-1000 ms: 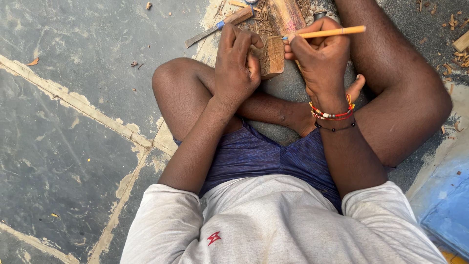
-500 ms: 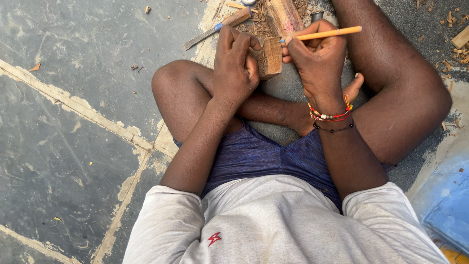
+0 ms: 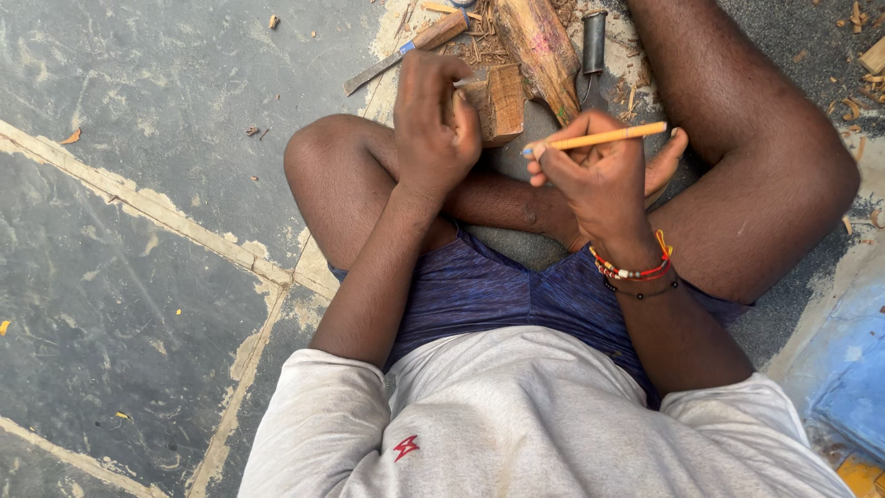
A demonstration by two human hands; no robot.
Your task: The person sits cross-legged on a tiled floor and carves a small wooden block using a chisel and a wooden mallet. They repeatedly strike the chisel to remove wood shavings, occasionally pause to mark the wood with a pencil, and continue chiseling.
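While the person is sitting cross-legged on the floor, we are finding the left hand point(image 3: 431, 129) curled over a small wooden block point(image 3: 498, 101), fingers pressed against its near face and pinning it down between the knees, towards the far edge of the floor in view. The right hand point(image 3: 599, 180) is pinching an orange pencil point(image 3: 599, 138) between thumb and fingertips, the shaft lying almost level and its near end pointing towards the block without touching it. We are judging the step in hand to be marking out the block; the next stroke is calling for the block to be kept steady and the pencil tip to be brought down onto the wood, where the left fingers are covering much of the face. A beaded bracelet point(image 3: 636, 269) is sitting on the right wrist. Beyond the block, a larger piece of wood point(image 3: 544, 46) is lying among shavings, a dark-handled tool point(image 3: 593, 46) is resting just beside it, and a chisel point(image 3: 406, 51) with a wooden handle is lying near the left knee. The floor point(image 3: 138, 231) is grey stone slabs with pale worn joints, scattered with chips; a blue surface point(image 3: 843, 369) is showing at the right edge. We cannot tell more of the room.
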